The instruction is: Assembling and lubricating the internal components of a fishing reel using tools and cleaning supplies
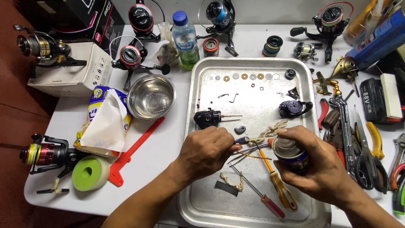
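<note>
**Spray and loose small parts: where this could slip**

At the far left of the white worktop (168, 139), a black-and-red spinning reel with yellow line (44, 154) lies near the edge, beside a green roll of tape (90, 172); a nudge from an elbow could send either off.

The left hand (204, 152) hovers over the shallow metal tray (198, 101), its fingers (225, 137) pressed together, pinching a small dark metal part (241, 140). The part is tiny and the pinch shallow, so it could drop among the yellow-handled screwdriver (279, 185) and red-handled screwdriver (263, 197) below.

The right hand (314, 166) is wrapped around a small dark-blue spray can (291, 154), forefinger on top, nozzle facing the part. Spray could overshoot onto the frayed rope scrap (268, 131) or the row of small washers (244, 77) farther up the tray, scattering or wetting them. Slick fingers would weaken the pinch.
</note>
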